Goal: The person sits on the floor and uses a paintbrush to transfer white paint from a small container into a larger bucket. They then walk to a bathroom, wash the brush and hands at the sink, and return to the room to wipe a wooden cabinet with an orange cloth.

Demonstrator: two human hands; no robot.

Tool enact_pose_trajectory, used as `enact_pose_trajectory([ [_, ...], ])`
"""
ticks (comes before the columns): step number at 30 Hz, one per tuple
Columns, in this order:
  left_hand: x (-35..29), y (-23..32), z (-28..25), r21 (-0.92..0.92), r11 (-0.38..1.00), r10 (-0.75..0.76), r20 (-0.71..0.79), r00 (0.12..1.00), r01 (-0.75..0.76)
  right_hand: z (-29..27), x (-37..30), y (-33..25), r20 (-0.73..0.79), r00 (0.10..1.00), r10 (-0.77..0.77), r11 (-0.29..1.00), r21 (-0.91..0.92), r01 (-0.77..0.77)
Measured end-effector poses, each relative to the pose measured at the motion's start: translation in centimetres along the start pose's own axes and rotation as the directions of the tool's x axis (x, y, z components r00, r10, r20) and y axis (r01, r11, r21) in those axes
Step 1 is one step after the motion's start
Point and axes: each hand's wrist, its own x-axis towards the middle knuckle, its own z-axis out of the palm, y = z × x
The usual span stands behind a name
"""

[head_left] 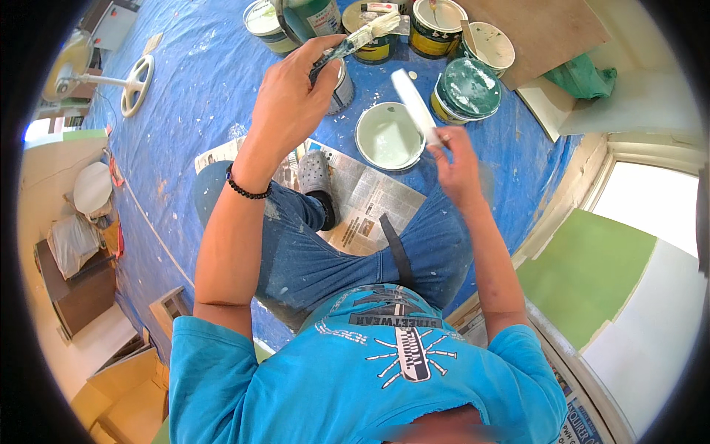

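Note:
My left hand (292, 100) is closed around the handle of a paintbrush (381, 27), whose bristles are coated in whitish paint and point up to the right. My right hand (458, 163) grips the lower end of a long, flat white stick (413, 102), slightly smeared by motion. The stick leans over the right rim of a white bucket (360, 140) with pale greenish-white paint inside. Whether the stick touches the rim, I cannot tell. Partly hidden behind my left hand stands a small can (343, 90).
Several paint tins crowd the far side, among them a green-lidded pail (466, 87) and an open tin holding a stick (492, 46). Newspaper (377, 196) lies under my shoe (316, 174) on a blue tarp (188, 96). A fan (137, 85) lies far left.

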Motion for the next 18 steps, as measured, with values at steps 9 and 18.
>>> enact_pose_trajectory([
  [9, 0.0, 0.9, -0.3, -0.005, 0.999, -0.054, 0.010, 0.998, 0.054, 4.1, -2.3, -0.1, 0.006, 0.986, 0.167, 0.950, 0.265, -0.162],
  [18, -1.8, 2.4, 0.3, 0.076, 0.979, -0.200, 0.153, 0.968, 0.191, 0.4, -0.8, -2.2, -0.077, 0.869, 0.488, 0.338, 0.935, -0.107],
])
